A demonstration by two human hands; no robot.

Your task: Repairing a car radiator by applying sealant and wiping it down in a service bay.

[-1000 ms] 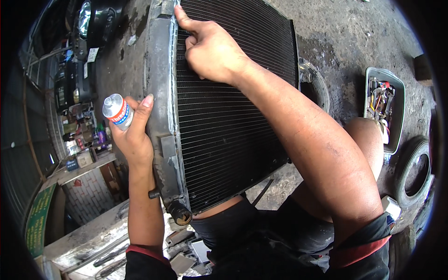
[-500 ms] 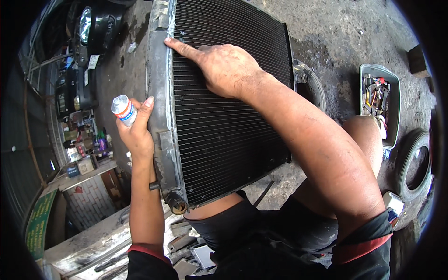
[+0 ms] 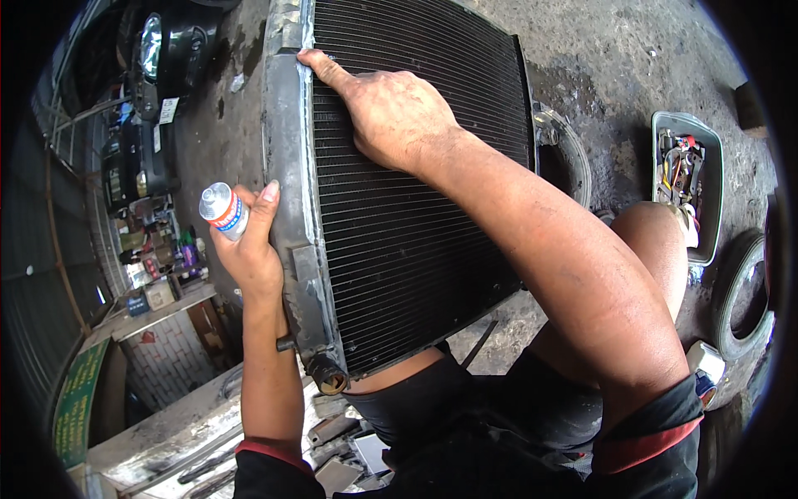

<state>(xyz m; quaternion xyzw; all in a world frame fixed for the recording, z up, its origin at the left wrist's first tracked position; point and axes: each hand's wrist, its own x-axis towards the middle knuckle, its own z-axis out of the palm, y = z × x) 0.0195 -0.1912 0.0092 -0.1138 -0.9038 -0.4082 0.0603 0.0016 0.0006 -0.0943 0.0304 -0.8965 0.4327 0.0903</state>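
Observation:
A car radiator (image 3: 416, 241) with dark fins rests tilted over my lap, its grey plastic side tank (image 3: 291, 158) on the left. A whitish paste runs along the seam between tank and fins. My right hand (image 3: 403, 116) reaches across the fins; its stretched index finger touches the seam near the top, and the other fingers are bent, with nothing seen in them. Beside the tank's outer edge, my left hand (image 3: 249, 249) is closed around a white tube (image 3: 224, 209) with red and blue print and a clear cap, the thumb up against the tank.
A grey tub of tools (image 3: 688, 187) stands at the right on the stained concrete floor, with a tyre (image 3: 740, 295) nearer me. A dark vehicle (image 3: 158, 75) is at the far left. Below it, a cluttered bench (image 3: 158, 308) and a green sign (image 3: 79, 407) show.
My right fingertip has slid a little farther up the seam, away from me. The radiator and my left hand with the tube appear slightly shifted to the right in view.

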